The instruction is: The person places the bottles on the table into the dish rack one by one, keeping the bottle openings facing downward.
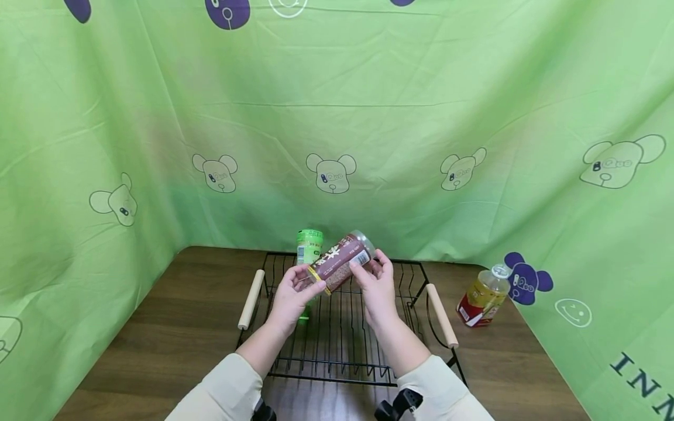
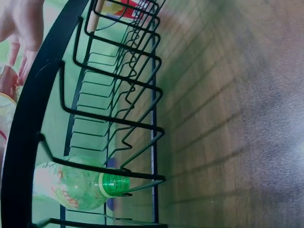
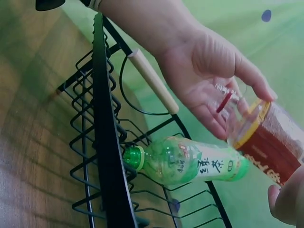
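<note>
Both hands hold a clear plastic drink bottle with a maroon label (image 1: 341,263), tilted above the black wire rack (image 3: 105,123). My left hand (image 1: 288,297) grips its neck end near the yellow band, fingers and thumb around it. My right hand (image 1: 379,289) holds the base end, thumb on the label. In the right wrist view the bottle's neck passes between the fingers of the left hand (image 3: 204,66). A green tea bottle (image 3: 190,160) lies in the rack under the hands, its green cap toward the near side.
The rack has a pale wooden handle (image 1: 251,299) on the left and another wooden handle (image 1: 441,316) on the right. To its right, a bottle with a yellow and red label (image 1: 483,297) stands on the brown table (image 1: 158,345). A green printed curtain (image 1: 337,117) surrounds the table.
</note>
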Tool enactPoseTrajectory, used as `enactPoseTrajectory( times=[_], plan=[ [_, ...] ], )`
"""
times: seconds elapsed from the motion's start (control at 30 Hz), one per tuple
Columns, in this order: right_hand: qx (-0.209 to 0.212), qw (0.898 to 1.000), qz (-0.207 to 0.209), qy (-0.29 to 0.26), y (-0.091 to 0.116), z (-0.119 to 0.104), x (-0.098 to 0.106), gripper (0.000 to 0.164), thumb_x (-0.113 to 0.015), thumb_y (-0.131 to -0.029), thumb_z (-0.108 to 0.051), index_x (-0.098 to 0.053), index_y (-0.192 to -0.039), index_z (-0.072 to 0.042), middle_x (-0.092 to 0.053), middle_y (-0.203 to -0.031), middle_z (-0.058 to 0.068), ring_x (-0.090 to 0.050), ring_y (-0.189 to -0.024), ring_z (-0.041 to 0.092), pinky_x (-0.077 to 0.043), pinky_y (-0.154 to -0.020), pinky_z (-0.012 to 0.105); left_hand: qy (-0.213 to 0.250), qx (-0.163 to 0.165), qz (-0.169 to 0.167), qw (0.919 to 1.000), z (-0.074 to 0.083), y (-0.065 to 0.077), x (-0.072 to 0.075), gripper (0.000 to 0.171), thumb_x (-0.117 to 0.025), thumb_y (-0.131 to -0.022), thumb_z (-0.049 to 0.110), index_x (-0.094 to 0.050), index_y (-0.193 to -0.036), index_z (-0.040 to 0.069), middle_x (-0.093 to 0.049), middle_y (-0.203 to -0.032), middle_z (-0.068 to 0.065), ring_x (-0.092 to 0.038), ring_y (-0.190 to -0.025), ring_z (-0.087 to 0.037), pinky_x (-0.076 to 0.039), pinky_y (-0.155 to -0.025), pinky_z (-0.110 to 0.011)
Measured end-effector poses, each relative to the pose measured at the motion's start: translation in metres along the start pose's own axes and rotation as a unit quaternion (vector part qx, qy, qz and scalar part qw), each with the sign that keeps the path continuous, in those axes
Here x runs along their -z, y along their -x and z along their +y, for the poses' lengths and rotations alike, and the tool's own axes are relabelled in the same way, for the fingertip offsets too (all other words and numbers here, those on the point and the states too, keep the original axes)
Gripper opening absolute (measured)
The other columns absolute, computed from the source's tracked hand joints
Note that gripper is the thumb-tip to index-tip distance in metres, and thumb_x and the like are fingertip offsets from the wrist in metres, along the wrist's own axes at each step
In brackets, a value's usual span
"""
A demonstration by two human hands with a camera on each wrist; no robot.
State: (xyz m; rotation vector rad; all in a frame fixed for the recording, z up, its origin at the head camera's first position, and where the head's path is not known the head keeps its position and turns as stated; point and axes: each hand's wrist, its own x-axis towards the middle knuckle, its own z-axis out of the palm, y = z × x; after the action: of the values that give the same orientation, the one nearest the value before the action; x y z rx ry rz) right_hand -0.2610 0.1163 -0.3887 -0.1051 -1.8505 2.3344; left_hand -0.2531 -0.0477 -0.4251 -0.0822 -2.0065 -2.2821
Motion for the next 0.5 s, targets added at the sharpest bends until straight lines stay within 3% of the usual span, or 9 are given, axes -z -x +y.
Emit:
enactPoseTrajectory(
  times=[0.5],
  plan=[
    [-0.001, 0.999, 0.032, -0.02, -0.003, 0.004, -0.01, 0.091, -0.068, -0.088, -0.005, -0.008, -0.155, -0.021, -0.035, -0.147, 0.022, -0.052, -0.119, 0.033, -0.054, -0.087, 0.035, -0.016, -0.003, -0.028, 0.9995, -0.008, 0.007, -0.013, 0.062, -0.075, -0.081, 0.007, -0.041, -0.133, -0.001, -0.054, -0.129, -0.022, -0.059, -0.115, -0.028, -0.052, -0.095, -0.034]
  ],
)
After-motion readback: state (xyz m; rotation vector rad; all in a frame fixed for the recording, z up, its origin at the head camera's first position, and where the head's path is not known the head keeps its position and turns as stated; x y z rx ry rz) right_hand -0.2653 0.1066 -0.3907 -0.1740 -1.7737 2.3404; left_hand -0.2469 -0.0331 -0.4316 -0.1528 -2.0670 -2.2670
